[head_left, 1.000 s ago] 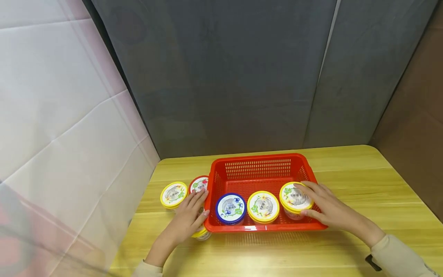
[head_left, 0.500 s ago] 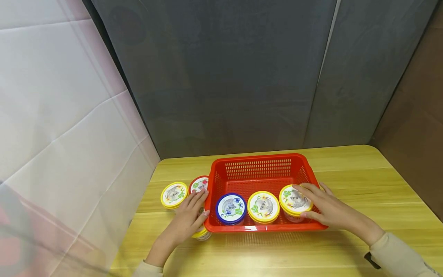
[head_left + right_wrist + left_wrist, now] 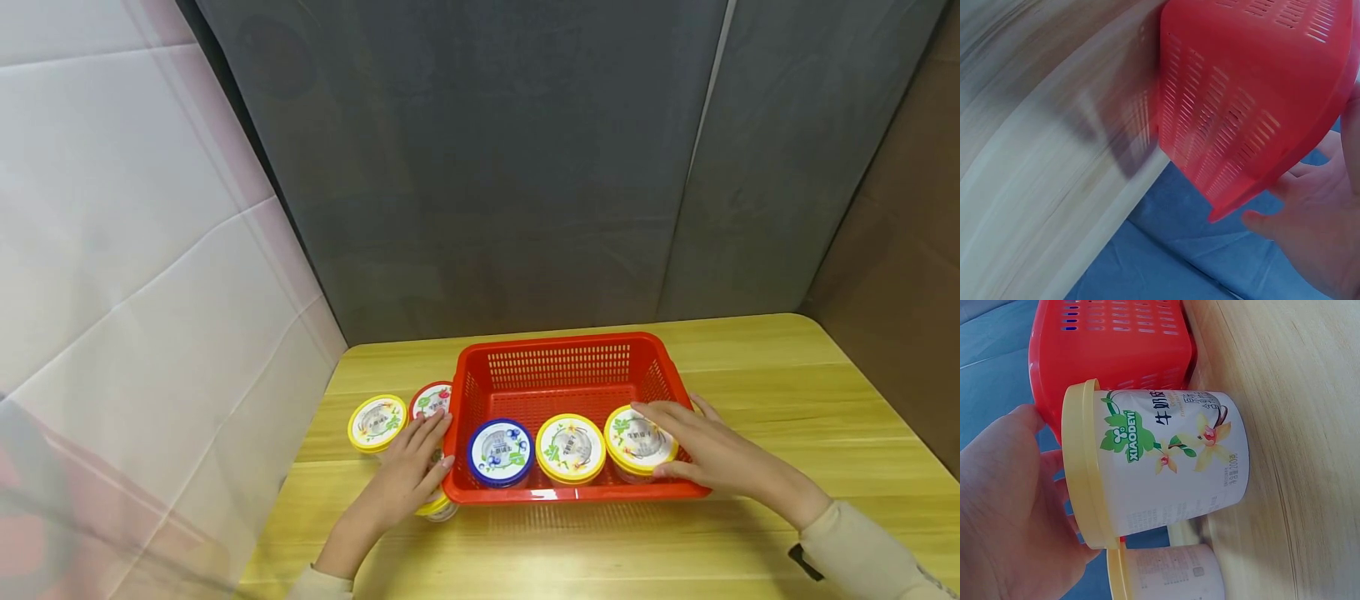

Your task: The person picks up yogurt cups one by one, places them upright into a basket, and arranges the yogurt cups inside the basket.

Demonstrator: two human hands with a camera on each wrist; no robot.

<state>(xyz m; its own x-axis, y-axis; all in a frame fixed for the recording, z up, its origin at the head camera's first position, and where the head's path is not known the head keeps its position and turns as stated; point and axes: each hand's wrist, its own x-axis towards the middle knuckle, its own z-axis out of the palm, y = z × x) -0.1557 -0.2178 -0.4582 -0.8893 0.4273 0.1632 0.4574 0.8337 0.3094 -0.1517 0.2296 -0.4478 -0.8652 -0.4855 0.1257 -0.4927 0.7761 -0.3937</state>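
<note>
A red plastic basket (image 3: 577, 495) stands on the table. Along its near side sit a blue-lidded tub (image 3: 500, 452) and two yellow-lidded tubs. My right hand (image 3: 708, 450) holds the rightmost yellow-lidded tub (image 3: 639, 442), fingers over the lid's far side and thumb at the near side. My left hand (image 3: 405, 473) lies with extended fingers over tubs left of the basket, its thumb at the basket rim. Under and beside it are a white tub with a yellow lid (image 3: 1166, 462), another yellow-lidded tub (image 3: 377, 422) and a red-lidded tub (image 3: 431, 399), partly hidden.
The wooden table (image 3: 570, 554) extends in front of the basket and to its right. A grey fabric wall (image 3: 487, 167) rises behind the far edge. A white panel (image 3: 150, 250) stands at left, a brown one (image 3: 900, 250) at right.
My right hand and the yellow-lidded tub in it have moved slightly down and toward the near side of the basket, close to the middle tub. The left hand stays put.
</note>
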